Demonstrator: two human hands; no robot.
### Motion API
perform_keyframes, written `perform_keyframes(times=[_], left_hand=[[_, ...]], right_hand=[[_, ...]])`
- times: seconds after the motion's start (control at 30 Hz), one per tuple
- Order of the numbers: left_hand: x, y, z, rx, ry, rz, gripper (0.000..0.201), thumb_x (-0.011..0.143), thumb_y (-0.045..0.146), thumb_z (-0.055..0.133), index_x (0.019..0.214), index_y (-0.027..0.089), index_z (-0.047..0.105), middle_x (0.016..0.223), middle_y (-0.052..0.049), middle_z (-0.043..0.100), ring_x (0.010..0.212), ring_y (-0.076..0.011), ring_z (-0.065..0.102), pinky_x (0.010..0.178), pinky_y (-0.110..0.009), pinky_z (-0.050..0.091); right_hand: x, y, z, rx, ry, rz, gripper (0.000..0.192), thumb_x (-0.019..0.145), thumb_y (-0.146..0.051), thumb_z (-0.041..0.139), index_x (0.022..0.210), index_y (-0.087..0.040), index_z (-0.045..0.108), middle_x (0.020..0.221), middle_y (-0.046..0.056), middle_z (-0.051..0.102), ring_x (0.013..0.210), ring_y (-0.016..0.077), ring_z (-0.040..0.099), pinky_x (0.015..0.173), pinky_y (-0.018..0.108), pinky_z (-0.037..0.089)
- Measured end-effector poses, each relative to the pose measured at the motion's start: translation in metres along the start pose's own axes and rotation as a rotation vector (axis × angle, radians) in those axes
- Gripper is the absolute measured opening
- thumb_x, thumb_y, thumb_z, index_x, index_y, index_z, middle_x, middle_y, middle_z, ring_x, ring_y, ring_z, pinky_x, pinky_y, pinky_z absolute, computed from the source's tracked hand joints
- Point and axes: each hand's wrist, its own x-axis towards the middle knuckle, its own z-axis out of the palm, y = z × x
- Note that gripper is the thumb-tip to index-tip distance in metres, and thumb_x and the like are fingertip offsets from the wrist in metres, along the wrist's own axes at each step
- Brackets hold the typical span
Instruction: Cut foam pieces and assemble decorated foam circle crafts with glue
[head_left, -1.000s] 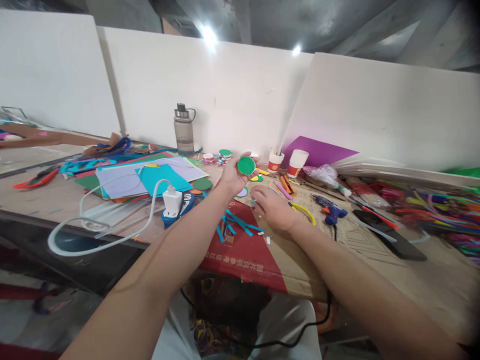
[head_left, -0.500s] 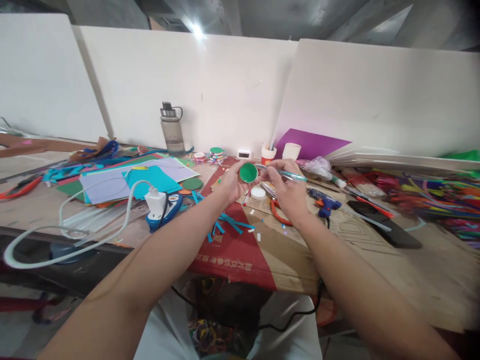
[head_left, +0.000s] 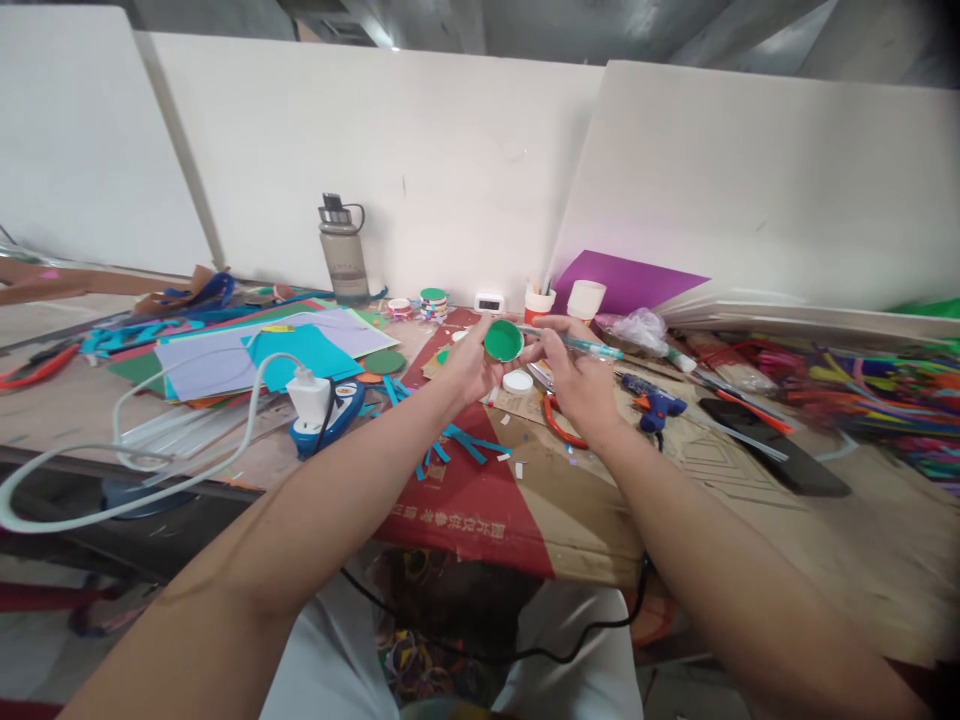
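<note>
My left hand [head_left: 469, 365] holds a small round green disc [head_left: 503, 341] up above the table, its flat face toward me. My right hand [head_left: 574, 375] grips a thin teal pen [head_left: 581, 345] that lies level, its tip close to the disc's right edge. Below the two hands a white round lid [head_left: 517, 381] lies on the cardboard. Red-handled scissors [head_left: 559, 425] rest under my right wrist.
Flattened cardboard [head_left: 487, 500] covers the table front, with blue paper strips [head_left: 450, 445] on it. Coloured paper sheets [head_left: 277, 350], a white charger [head_left: 309, 397] with cable and a water bottle [head_left: 337, 250] are at left. A blue glue gun [head_left: 652, 403], paper cups [head_left: 585, 298] and a black phone [head_left: 780, 460] are at right.
My right hand left the table surface, picked up the teal pen and brought it beside the green disc. My left hand keeps the disc, now tilted a little.
</note>
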Motion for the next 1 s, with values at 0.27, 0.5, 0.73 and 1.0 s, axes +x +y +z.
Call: perform_keyframes(times=[0.27, 0.5, 0.73, 1.0], left_hand=[[-0.003, 0.001, 0.001, -0.027, -0.024, 0.011, 0.028, 0.096, 0.027, 0.045, 0.102, 0.014, 0.069, 0.091, -0.009, 0.074, 0.088, -0.0197, 0.071, 0.09, -0.041, 0.057], [0.003, -0.007, -0.007, 0.03, -0.001, -0.04, 0.035, 0.097, 0.042, 0.044, 0.092, 0.015, 0.067, 0.087, -0.01, 0.073, 0.087, -0.0192, 0.07, 0.087, -0.039, 0.057], [0.006, -0.01, -0.01, 0.033, -0.034, 0.007, 0.024, 0.094, 0.033, 0.052, 0.088, 0.016, 0.066, 0.09, -0.007, 0.073, 0.084, -0.0162, 0.069, 0.088, -0.036, 0.055], [0.006, -0.007, -0.01, 0.013, -0.069, 0.007, 0.023, 0.092, 0.023, 0.048, 0.086, 0.015, 0.068, 0.091, -0.008, 0.073, 0.093, -0.0197, 0.069, 0.091, -0.039, 0.053]], right_hand=[[-0.002, 0.001, 0.002, 0.002, -0.015, 0.022, 0.018, 0.096, -0.037, 0.049, 0.101, -0.023, 0.059, 0.087, 0.002, 0.07, 0.084, 0.018, 0.067, 0.082, 0.035, 0.052], [-0.001, 0.008, 0.005, 0.072, 0.022, 0.056, 0.022, 0.093, -0.042, 0.053, 0.1, -0.024, 0.062, 0.086, 0.002, 0.071, 0.081, 0.0178, 0.068, 0.077, 0.033, 0.054], [-0.002, 0.008, 0.004, 0.003, 0.008, 0.018, 0.023, 0.094, -0.041, 0.052, 0.101, -0.024, 0.065, 0.095, 0.005, 0.071, 0.092, 0.0201, 0.067, 0.085, 0.037, 0.053], [-0.003, 0.008, 0.004, -0.03, 0.011, -0.022, 0.022, 0.095, -0.04, 0.051, 0.102, -0.025, 0.065, 0.096, 0.004, 0.07, 0.091, 0.0193, 0.066, 0.087, 0.038, 0.053]])
